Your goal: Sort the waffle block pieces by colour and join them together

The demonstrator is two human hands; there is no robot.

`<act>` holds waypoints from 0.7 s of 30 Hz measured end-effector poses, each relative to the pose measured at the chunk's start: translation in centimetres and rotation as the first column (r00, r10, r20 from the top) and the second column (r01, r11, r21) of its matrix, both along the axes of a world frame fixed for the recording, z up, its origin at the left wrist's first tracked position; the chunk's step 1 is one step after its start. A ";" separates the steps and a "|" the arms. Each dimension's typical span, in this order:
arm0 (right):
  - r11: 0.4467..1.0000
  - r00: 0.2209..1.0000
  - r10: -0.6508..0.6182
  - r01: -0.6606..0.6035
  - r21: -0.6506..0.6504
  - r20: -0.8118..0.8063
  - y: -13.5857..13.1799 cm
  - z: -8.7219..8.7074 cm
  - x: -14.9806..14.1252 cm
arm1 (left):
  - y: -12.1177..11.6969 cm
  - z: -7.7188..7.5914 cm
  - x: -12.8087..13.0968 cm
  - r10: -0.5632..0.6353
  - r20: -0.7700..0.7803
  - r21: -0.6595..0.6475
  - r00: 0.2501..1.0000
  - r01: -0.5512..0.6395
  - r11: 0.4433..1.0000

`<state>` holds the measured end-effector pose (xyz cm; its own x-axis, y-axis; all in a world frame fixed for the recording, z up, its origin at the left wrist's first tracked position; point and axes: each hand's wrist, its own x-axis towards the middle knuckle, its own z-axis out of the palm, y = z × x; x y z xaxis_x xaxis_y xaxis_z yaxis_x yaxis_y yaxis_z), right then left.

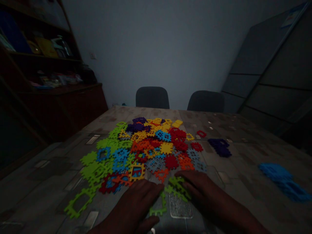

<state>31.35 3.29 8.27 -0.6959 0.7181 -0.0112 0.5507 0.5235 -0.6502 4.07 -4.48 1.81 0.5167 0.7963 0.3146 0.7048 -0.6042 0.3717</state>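
My right hand (pixel 198 187) is closed on light-green notched building pieces (pixel 179 188), with its fingers over their right edge. To its left, my left hand (pixel 138 203) has its thumb spread away from its fingers. Between that thumb and the fingers is a light-green square frame piece (pixel 163 206), partly hidden; I cannot tell whether the hand touches it. Just beyond both hands spreads a heap of notched plastic pieces in several colours, among them a yellow window piece (pixel 136 172), an orange piece (pixel 161 175) and a red square (pixel 171 162).
The table (pixel 243 191) has a patterned cover. Dark purple pieces (pixel 220 147) and stacked blue pieces (pixel 284 180) lie apart on the right. A green frame (pixel 80 201) lies at the left front. Two chairs (pixel 152 97) stand behind the table; a shelf unit (pixel 60 100) is at left.
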 end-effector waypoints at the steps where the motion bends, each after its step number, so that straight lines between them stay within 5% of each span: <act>1: 1.000 1.000 0.016 -0.016 -0.005 0.006 -0.1 -0.3 -0.1 | 0.0 -0.1 0.0 0.000 0.001 0.001 1.000 0.000 1.000; 8: 0.991 0.990 -0.081 0.068 0.117 0.111 -0.4 -0.9 -0.5 | -0.2 -0.2 0.2 0.034 -0.004 -0.015 0.999 -0.034 0.999; 21: 0.992 0.977 -0.045 0.019 0.125 0.208 -1.4 -1.6 -1.6 | -0.1 -0.2 0.3 0.039 0.005 -0.028 0.999 -0.038 0.999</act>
<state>29.73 1.90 6.65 -0.6642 0.7446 -0.0661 0.6855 0.5714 -0.4512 4.39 -4.54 1.62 0.4839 0.8239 0.2949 0.7253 -0.5661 0.3916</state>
